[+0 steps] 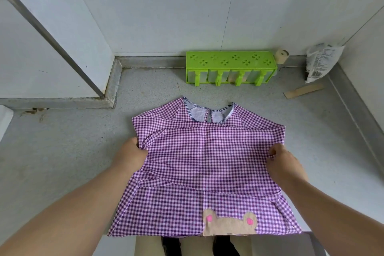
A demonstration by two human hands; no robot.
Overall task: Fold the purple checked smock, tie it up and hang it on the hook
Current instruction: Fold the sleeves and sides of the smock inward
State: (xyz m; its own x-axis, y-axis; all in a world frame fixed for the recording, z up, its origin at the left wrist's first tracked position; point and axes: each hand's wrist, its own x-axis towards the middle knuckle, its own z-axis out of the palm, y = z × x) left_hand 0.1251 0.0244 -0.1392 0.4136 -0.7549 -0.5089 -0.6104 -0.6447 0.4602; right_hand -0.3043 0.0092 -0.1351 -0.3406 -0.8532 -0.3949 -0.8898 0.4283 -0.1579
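The purple checked smock (207, 162) lies flat on a grey speckled counter, neckline pointing away from me and a tan bear patch with pink ears at its near hem. Both sleeves are folded inward across the body. My left hand (131, 154) pinches the fabric at the smock's left edge. My right hand (284, 162) pinches the right edge at the same height. The near hem hangs slightly over the counter's front edge. No hook is in view.
A green plastic rack (230, 66) with clear compartments stands against the back wall. A small tan roll (281, 55), a crumpled printed bag (322, 60) and a cardboard strip (303, 91) lie at the back right. A white panel (52, 48) juts in at the left.
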